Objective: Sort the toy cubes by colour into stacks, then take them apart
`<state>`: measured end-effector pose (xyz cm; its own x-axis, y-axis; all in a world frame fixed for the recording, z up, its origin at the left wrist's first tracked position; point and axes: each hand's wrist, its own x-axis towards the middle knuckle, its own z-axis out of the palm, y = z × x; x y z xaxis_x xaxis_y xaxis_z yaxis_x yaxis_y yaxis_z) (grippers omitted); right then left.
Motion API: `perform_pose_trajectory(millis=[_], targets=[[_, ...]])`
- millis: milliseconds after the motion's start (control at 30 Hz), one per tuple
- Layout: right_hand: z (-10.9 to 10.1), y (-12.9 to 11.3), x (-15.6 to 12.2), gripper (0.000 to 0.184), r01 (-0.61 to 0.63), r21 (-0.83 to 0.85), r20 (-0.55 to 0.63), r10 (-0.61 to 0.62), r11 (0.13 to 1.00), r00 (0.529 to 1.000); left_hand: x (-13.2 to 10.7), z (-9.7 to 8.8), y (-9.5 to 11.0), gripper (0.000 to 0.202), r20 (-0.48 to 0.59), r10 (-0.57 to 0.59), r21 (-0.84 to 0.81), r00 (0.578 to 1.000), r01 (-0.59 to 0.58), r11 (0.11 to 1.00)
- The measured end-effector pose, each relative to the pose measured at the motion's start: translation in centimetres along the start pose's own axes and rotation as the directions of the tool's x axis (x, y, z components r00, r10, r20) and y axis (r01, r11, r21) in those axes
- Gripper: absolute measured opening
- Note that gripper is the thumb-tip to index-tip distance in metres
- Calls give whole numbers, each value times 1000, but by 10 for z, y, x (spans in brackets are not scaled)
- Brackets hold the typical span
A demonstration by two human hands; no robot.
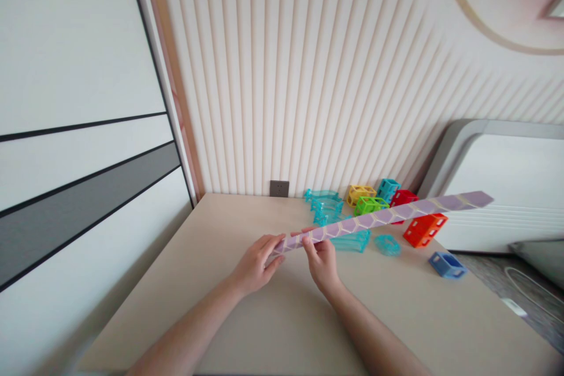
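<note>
A long flat purple strip [370, 221] with a pale hexagon pattern and a pointed far end stretches up to the right, above the table. At its lower left end, my left hand [259, 261] pinches it between thumb and fingers. A little farther along, my right hand [321, 258] also grips the strip, with the thumb on its near face. The strip's far end sticks out past the table's right side. Whether it is paper or plastic I cannot tell.
Clear teal curved pieces [326, 208] and a teal ring [388, 245] lie behind the strip. Open-frame blocks stand at the back right: yellow [361, 192], green [370, 205], teal [388, 189], orange-red [423, 230] and blue [447, 265]. A ribbed wall [247, 70] borders the table [229, 217].
</note>
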<state>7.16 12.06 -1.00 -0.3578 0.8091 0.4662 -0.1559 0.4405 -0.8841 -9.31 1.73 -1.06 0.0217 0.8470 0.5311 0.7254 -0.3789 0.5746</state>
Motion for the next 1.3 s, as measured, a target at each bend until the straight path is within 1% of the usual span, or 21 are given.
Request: perform_pose_trajectory(millis=[67,233,367,500,600,700,733,800,833,900,1000,1067,1100,1133,1167,1200,1267,1300], targets=[[2,1,-3,39,23,-25,37,-22,999,999,0,0,0,41,-4,1,20,1000,-1,1000],[3,0,-6,35,137,-86,104,-128,987,986,-2,0,-3,25,-46,-72,30,996,73,997],[-1,-1,-6,32,220,-170,108,-203,961,973,-4,-3,-4,23,-30,-36,62,999,38,997],[-2,-3,-7,32,229,-260,45,-225,938,973,-2,-5,-2,24,-19,2,81,1000,0,997],[-2,-6,-9,33,221,-286,29,-222,932,975,0,-4,-3,25,-82,49,147,995,-37,988],[-1,-10,-9,37,221,-286,21,-225,932,974,-1,-3,-5,12,-153,75,249,985,-35,968],[-1,-10,-10,39,224,-283,16,-229,933,973,-1,-2,-5,11,-158,84,277,984,-38,960],[-1,-8,-11,46,231,-269,21,-234,935,972,-2,-3,-5,16,-138,92,290,986,-49,956],[-1,-6,-11,51,235,-260,41,-233,936,972,-3,-3,-5,20,-119,88,275,989,-52,960],[-3,-2,-12,61,256,-249,117,-234,934,965,-4,-4,-5,24,-82,75,222,994,-55,974],[-10,1,-13,67,352,-272,255,-286,896,924,-5,-4,-4,22,-37,71,161,997,-64,985],[-14,-3,-12,64,467,-314,331,-366,827,870,-6,-4,-4,20,-15,79,138,997,-76,987],[-16,-8,-12,62,541,-335,373,-419,772,828,-6,-3,-4,20,-8,82,131,997,-80,988],[-17,-13,-13,60,627,-346,426,-478,698,768,-7,-3,-4,19,-2,85,126,996,-84,988],[-17,-18,-14,58,719,-342,493,-535,605,686,-7,-2,-5,19,3,86,125,996,-85,988],[-15,-24,-16,57,808,-317,568,-582,497,581,-7,-1,-6,20,7,84,129,996,-85,988],[-10,-33,-23,54,937,-210,687,-640,278,344,-8,1,-8,20,34,84,146,996,-88,985],[-7,-37,-27,52,967,-161,717,-650,196,251,-8,2,-9,19,59,86,156,995,-94,983]])
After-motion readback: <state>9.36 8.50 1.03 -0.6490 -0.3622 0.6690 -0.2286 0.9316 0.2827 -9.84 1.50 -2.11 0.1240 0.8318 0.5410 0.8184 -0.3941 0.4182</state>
